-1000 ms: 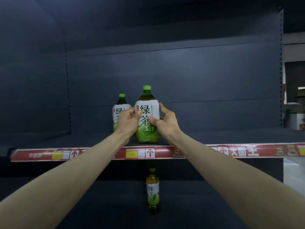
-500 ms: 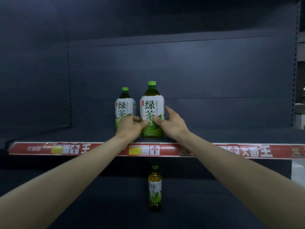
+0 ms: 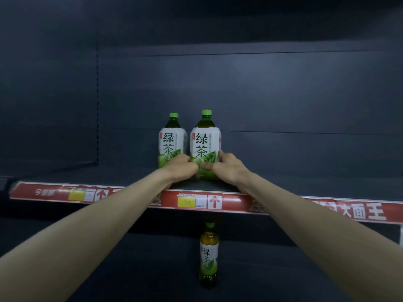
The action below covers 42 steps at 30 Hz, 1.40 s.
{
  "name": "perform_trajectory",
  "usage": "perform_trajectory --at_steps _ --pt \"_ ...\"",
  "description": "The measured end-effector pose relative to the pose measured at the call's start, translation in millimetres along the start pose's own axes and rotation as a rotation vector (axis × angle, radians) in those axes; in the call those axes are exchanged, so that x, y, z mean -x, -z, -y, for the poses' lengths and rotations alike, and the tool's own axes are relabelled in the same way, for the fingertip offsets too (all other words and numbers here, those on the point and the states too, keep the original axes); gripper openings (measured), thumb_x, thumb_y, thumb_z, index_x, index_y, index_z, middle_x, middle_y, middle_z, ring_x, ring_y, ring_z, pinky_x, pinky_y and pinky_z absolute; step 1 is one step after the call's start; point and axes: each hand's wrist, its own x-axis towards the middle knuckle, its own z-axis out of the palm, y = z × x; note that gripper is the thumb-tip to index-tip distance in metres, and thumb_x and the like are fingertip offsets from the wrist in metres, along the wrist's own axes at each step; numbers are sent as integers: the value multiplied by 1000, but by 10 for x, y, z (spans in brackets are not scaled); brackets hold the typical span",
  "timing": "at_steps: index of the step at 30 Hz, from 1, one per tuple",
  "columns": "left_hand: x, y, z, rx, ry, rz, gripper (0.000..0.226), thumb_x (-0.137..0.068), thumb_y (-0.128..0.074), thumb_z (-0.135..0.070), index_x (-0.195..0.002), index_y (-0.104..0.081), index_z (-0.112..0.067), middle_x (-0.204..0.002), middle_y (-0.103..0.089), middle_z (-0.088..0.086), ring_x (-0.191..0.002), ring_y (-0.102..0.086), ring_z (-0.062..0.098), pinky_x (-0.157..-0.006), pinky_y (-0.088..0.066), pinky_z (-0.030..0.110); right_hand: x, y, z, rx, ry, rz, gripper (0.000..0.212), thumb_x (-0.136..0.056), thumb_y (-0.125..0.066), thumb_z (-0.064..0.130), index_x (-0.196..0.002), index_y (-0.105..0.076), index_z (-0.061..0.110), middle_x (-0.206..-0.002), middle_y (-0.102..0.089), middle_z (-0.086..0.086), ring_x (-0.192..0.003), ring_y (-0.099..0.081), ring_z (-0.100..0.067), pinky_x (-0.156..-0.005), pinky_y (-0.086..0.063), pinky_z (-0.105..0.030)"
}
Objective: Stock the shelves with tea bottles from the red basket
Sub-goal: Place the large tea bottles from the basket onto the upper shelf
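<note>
Two large green tea bottles with white labels and green caps stand upright side by side on the dark shelf (image 3: 283, 182). The right bottle (image 3: 205, 142) is gripped low down by both hands: my left hand (image 3: 182, 167) wraps its left side and my right hand (image 3: 226, 165) its right side, thumbs meeting at the front. The left bottle (image 3: 172, 140) stands just behind my left hand, close beside the held one. A slimmer tea bottle (image 3: 208, 256) stands alone on the shelf below. The red basket is out of view.
The shelf's front edge carries a red price strip (image 3: 214, 201) with yellow tags and arrows. Dark back panels (image 3: 261, 94) close off the rear, and a side panel (image 3: 43, 105) closes the left. Shelf surface stretches away right of the bottles.
The held bottle has gone further back on the shelf, next to the other large bottle. Both hands slid from the label's middle down to its base. The camera came closer.
</note>
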Motion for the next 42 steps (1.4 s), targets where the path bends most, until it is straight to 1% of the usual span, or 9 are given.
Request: perform_trajectory --at_steps 5,13,16,20,23,26,32,36,42 --pt "-154 -33 72 59 -6 3 25 -75 -72 -14 -97 -65 -23 -110 -69 4 -108 -62 23 -100 -53 41 -307 -143 -73 32 -44 16 71 -82 -70 44 -145 -49 21 -140 -60 -7 -136 -47 -32 -118 -38 -50" --pt "-264 -64 183 141 13 -17 43 -56 -68 -23 -99 -75 -20 -107 -71 3 -110 -63 26 -94 -55 38 -594 -274 -196 -113 -50 70 95 -59 -72 64 -146 -47 34 -141 -61 4 -136 -50 -27 -118 -38 -48" --pt "-299 -66 221 136 31 -78 40 -62 -73 -21 -102 -74 -16 -119 -66 8 -110 -61 26 -89 -54 34 -540 -289 -153 -138 -48 106 99 -59 -72 66 -150 -44 38 -144 -58 4 -136 -50 -25 -119 -37 -47" --pt "-332 -75 239 209 38 -64 22 -71 -74 -12 -92 -73 -17 -105 -69 3 -104 -63 22 -77 -49 30 -507 -298 -114 -114 -70 148 111 -60 -68 74 -157 -30 37 -152 -49 -1 -143 -39 -28 -122 -30 -52" --pt "-357 -78 271 247 35 -58 24 -75 -72 -14 -99 -73 -17 -107 -71 3 -104 -62 21 -83 -50 32 -490 -296 -96 -124 -70 173 116 -59 -66 79 -159 -25 36 -155 -45 -2 -146 -35 -28 -122 -28 -55" --pt "-351 -86 285 253 36 -47 30 -71 -72 -14 -101 -75 -19 -111 -72 2 -106 -62 21 -86 -51 32 -380 -277 -63 -143 -53 170 109 -64 -65 75 -159 -28 37 -155 -46 -1 -145 -37 -27 -123 -27 -54" --pt "-326 -30 296 484 80 -157 45 -53 -69 -13 -97 -77 -16 -102 -77 3 -110 -69 25 -100 -58 40 -242 -205 33 -315 -12 163 54 -94 -68 43 -144 -57 27 -135 -67 5 -121 -63 -16 -112 -43 -35" --pt "-139 -28 150 585 47 -241 23 -74 -66 -3 -89 -79 -14 -101 -77 9 -103 -73 26 -94 -62 39 -116 -191 89 -224 -81 15 70 -78 -68 66 -131 -68 19 -120 -73 0 -110 -68 -22 -106 -49 -42" --pt "367 -111 -101 614 -126 -279 25 -88 -61 -10 -100 -81 -18 -104 -81 4 -101 -77 22 -95 -62 43 539 -106 325 -247 99 -180 33 -105 -54 35 -116 -74 12 -106 -68 -1 -103 -62 -18 -85 -43 -28"
